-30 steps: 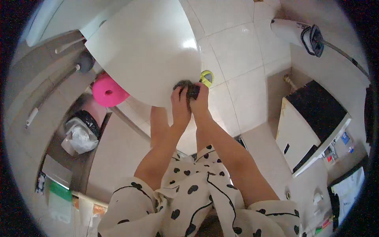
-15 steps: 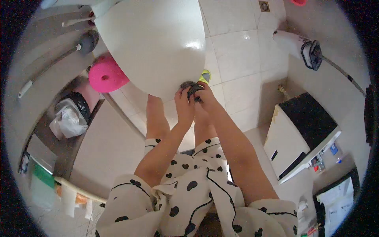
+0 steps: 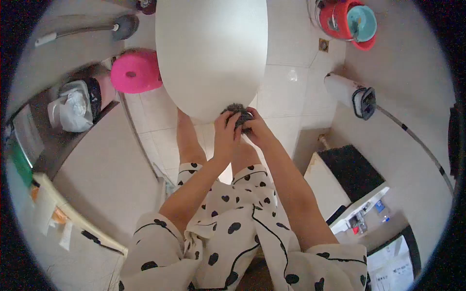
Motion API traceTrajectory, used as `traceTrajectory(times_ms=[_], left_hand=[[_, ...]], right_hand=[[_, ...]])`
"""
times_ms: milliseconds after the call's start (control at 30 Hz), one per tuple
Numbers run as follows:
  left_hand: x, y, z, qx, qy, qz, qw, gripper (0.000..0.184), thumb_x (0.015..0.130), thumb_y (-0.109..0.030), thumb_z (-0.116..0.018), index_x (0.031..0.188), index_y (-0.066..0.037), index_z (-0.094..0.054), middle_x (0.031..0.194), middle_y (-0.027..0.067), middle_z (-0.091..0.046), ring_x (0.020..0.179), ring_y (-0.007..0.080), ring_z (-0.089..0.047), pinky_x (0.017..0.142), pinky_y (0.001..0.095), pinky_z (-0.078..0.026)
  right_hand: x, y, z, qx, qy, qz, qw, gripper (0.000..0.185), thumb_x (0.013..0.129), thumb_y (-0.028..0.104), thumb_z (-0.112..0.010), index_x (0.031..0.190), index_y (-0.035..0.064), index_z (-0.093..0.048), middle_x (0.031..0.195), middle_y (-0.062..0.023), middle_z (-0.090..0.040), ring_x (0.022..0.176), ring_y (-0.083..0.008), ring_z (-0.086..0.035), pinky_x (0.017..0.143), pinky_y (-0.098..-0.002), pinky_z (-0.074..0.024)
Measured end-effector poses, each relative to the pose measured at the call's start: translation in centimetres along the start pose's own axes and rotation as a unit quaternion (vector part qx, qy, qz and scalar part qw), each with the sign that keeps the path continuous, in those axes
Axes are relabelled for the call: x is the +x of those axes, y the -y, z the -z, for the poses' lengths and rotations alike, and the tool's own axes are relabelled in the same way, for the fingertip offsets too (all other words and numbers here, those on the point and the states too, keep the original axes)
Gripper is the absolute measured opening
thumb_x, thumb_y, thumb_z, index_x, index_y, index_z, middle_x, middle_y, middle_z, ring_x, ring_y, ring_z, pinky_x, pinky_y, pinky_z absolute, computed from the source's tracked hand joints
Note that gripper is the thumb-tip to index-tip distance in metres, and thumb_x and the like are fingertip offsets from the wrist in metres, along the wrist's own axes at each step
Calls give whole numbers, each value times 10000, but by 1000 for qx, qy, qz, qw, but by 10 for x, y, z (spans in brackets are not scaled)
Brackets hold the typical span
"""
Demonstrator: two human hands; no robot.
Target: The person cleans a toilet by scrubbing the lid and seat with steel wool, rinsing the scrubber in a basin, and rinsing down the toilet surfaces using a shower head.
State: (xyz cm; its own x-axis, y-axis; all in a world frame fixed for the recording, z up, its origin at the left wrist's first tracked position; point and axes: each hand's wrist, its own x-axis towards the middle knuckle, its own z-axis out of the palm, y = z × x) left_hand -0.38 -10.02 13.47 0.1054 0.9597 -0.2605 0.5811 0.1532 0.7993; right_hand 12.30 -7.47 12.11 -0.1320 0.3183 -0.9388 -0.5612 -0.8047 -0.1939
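A dark grey, fuzzy wad [image 3: 237,110], perhaps cloth or a scrubber, is bunched between my two hands at the near end of a smooth white oval lid [image 3: 211,63]. My left hand [image 3: 226,130] curls its fingers over the wad from the left. From the right, my right hand [image 3: 258,127] pinches its lower edge. The wad overlaps the lid's rim in this view; whether it touches cannot be made out. My fingers partly hide its underside.
To the left are a pink stool [image 3: 138,72], a plunger [image 3: 125,27] and a lined bin [image 3: 77,109]. A red bucket [image 3: 335,19] with a blue-green basin [image 3: 363,23] stands far right. A black-topped white cabinet [image 3: 352,172] sits to the right, below a long-handled mop [image 3: 365,103].
The view has shifted, bringing the bucket and basin in at the upper right. Both hands keep the wad in nearly the same place, and the yellow-green item beside them no longer shows.
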Motion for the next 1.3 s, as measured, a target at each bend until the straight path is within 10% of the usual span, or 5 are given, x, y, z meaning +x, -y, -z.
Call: traceTrajectory(times_ms=[933, 1100, 1300], left_hand=[[295, -169, 190, 75, -242, -499, 828, 322, 683, -52, -557, 999, -100, -587, 1061, 22, -523, 1050, 200, -489, 771, 310, -508], [335, -160, 201, 50, -249, -488, 835, 390, 677, 1, -563, 1050, -112, -578, 1090, 48, -513, 1062, 242, -480, 823, 339, -475], [358, -126, 205, -11, -253, -407, 878, 432, 731, 2, -565, 1147, -108, -542, 1189, 146, -445, 1103, 342, -439, 939, 398, -389]], right_hand=[[-86, 257, -239, -35, 138, 494, 858, 480, 707, -127, -502, 1153, 19, -400, 1043, -107, -524, 974, -202, -536, 823, -300, -459], [-51, 282, -265, -170, 46, 635, 753, 566, 719, -75, -552, 1242, -23, -342, 1122, -153, -498, 1014, -232, -521, 883, -311, -423], [-22, 282, -294, -423, -140, 790, 421, 621, 745, -35, -528, 1309, -52, -267, 1277, -254, -373, 1203, -367, -369, 1027, -398, -267]])
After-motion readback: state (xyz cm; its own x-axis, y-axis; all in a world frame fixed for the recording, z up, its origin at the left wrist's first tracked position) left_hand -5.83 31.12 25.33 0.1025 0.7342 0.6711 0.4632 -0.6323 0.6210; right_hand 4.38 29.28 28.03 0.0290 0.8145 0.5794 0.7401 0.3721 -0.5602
